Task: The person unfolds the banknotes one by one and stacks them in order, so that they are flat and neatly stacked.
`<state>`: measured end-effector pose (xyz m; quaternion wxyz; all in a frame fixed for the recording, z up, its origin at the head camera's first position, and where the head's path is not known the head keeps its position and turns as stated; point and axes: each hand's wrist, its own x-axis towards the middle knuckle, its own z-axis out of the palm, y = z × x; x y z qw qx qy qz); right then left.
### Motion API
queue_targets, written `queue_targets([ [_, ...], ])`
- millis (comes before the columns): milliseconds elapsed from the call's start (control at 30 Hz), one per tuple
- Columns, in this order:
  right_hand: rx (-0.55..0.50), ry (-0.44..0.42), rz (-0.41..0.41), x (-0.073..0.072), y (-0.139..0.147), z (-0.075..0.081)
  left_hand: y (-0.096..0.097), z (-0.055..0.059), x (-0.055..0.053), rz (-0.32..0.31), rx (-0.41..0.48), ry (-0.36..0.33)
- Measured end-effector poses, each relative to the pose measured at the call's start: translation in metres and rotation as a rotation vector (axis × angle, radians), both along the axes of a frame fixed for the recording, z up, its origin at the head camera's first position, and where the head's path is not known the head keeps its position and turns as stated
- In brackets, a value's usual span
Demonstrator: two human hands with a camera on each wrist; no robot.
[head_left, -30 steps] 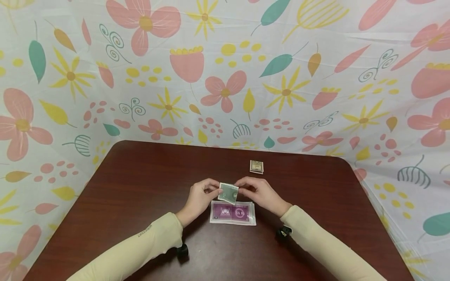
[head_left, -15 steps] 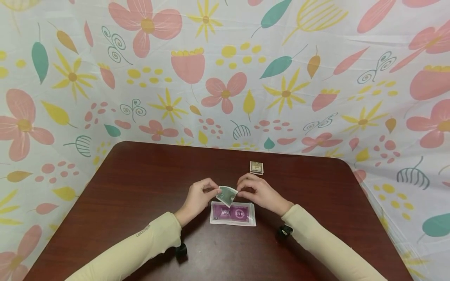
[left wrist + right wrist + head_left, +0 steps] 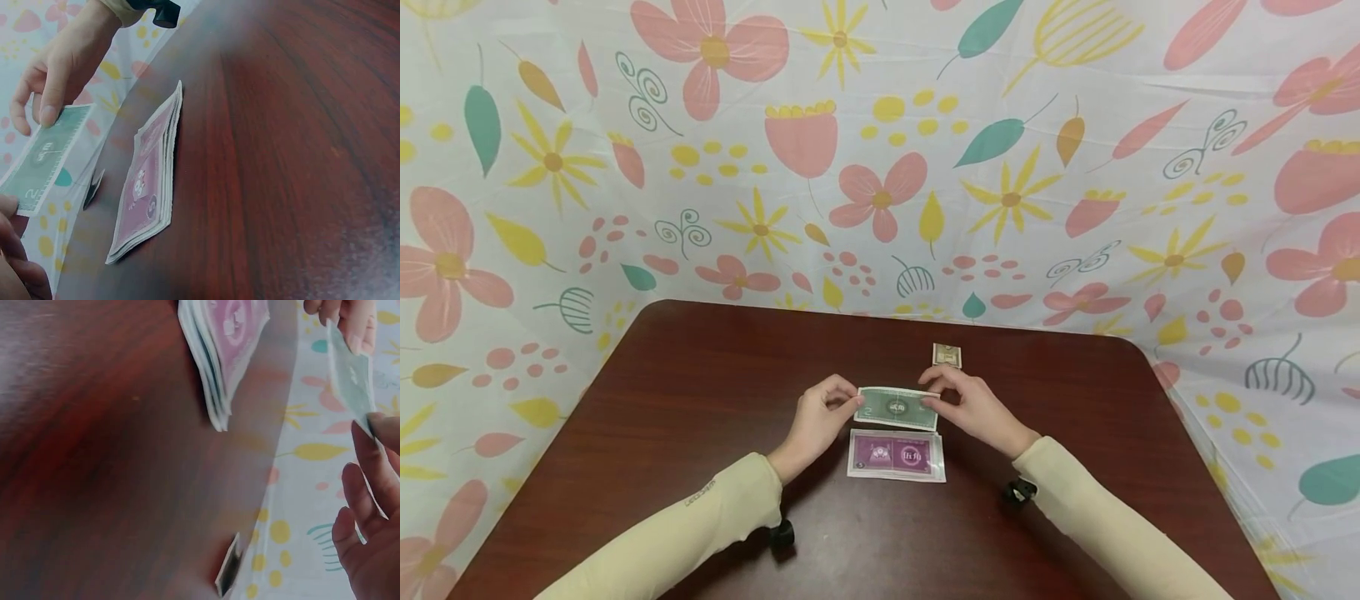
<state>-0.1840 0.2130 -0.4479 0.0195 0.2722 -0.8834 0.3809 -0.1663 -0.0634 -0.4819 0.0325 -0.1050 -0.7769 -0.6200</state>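
Note:
A green banknote (image 3: 897, 407) is stretched out flat between both hands, raised over the table. My left hand (image 3: 814, 421) pinches its left end between thumb and fingers; my right hand (image 3: 973, 408) pinches the right end the same way. Just in front of the note lies a stack of purple banknotes (image 3: 897, 456), its layered white edges showing in the left wrist view. The right wrist view catches the green note (image 3: 350, 375) almost edge-on, with fingers at both ends. Neither hand touches the purple stack.
Farther back on the dark wooden table (image 3: 730, 350) sits a small folded brownish note (image 3: 947, 355), close beyond my right hand. A flower-printed cloth (image 3: 880, 125) hangs behind the table's far edge.
The green note was folded small and partly turned; now it is opened out to full length. My right hand has moved rightward, my left slightly leftward. The purple stack stays put.

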Motion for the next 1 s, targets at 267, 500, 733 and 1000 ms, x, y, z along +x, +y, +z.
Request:
queue_targets([
  [267, -0.064, 0.056, -0.058, 0.008, 0.002, -0.008, -0.004, -0.002, 0.004, 0.014, 0.037, 0.001],
  [500, -0.030, 0.065, -0.080, 0.020, 0.001, -0.014, -0.008, -0.003, 0.009, -0.004, -0.027, 0.021],
  [733, 0.017, 0.058, -0.064, 0.030, 0.001, -0.023, -0.012, -0.006, 0.015, -0.067, -0.324, 0.203],
  [1000, 0.092, -0.002, -0.021, 0.039, 0.003, -0.034, -0.013, -0.009, 0.021, -0.142, -0.523, 0.284],
])
